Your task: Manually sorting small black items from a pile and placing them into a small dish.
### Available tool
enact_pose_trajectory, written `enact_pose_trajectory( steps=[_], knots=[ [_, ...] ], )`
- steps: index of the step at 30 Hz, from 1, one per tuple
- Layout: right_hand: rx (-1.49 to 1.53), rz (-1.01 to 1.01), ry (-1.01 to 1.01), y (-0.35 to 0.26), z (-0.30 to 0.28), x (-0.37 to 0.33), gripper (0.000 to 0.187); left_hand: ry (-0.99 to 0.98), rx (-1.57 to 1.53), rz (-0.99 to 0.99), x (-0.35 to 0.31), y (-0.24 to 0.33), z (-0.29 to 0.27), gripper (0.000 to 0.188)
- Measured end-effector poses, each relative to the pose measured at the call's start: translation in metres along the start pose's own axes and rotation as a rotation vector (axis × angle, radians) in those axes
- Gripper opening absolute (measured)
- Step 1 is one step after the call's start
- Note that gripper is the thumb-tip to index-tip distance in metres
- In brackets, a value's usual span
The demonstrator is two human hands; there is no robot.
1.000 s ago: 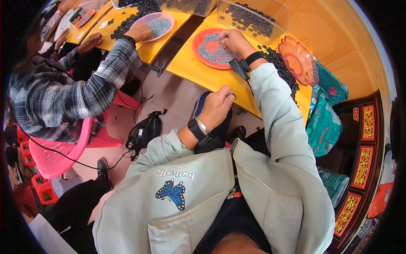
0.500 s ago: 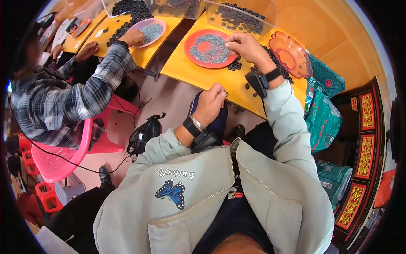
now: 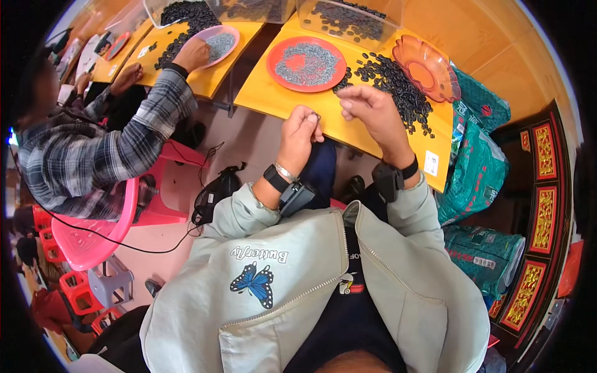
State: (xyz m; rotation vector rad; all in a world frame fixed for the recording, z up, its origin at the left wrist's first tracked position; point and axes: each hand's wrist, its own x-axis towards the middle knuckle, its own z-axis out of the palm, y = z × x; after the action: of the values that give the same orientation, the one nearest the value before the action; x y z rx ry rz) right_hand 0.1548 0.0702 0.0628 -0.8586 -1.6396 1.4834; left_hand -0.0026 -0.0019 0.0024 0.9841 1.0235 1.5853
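My left hand (image 3: 298, 138) is raised at the near edge of the yellow table, its fingers closed on a small dark part (image 3: 318, 116) that barely shows at the fingertips. Just to its right, my right hand (image 3: 376, 118) has thumb and forefinger pinched together; whatever they hold is too small to make out. A red plate (image 3: 341, 73) beyond my hands carries many small silver metal pieces that look like screws (image 3: 317, 76). Small black oval parts (image 3: 401, 93) lie heaped to the right of the plate, partly hidden behind my right hand.
An orange translucent scalloped dish (image 3: 426, 68) sits at the table's right. Clear bins (image 3: 348, 23) of black parts stand behind. Green sacks (image 3: 476, 180) lean at the right. On the left, a person in a plaid shirt (image 3: 118, 143) works at another table with a pink plate (image 3: 233, 40).
My right hand has come back from the plate toward me and down to the right. My left hand has risen, so the two are now close together.
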Motion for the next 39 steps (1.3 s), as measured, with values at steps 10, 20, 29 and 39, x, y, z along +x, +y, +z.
enact_pose_trajectory(
  steps=[10,20,29,39],
  knots=[
    [0.128,0.132,0.096,0.047,-0.005,-0.036,0.012,-0.212,-0.088,-0.106,-0.009,-0.012,0.021,0.012],
    [0.208,0.13,0.072,0.063,-0.005,-0.067,0.013,-0.329,-0.193,-0.259,-0.011,-0.025,0.027,0.014],
    [0.173,0.118,0.109,0.057,-0.009,-0.061,0.013,-0.162,-0.087,-0.137,0.001,-0.015,0.017,0.014],
    [0.207,0.105,0.167,0.044,-0.012,-0.065,0.012,-0.219,0.229,-0.002,-0.006,-0.009,0.019,0.01]
  ],
)
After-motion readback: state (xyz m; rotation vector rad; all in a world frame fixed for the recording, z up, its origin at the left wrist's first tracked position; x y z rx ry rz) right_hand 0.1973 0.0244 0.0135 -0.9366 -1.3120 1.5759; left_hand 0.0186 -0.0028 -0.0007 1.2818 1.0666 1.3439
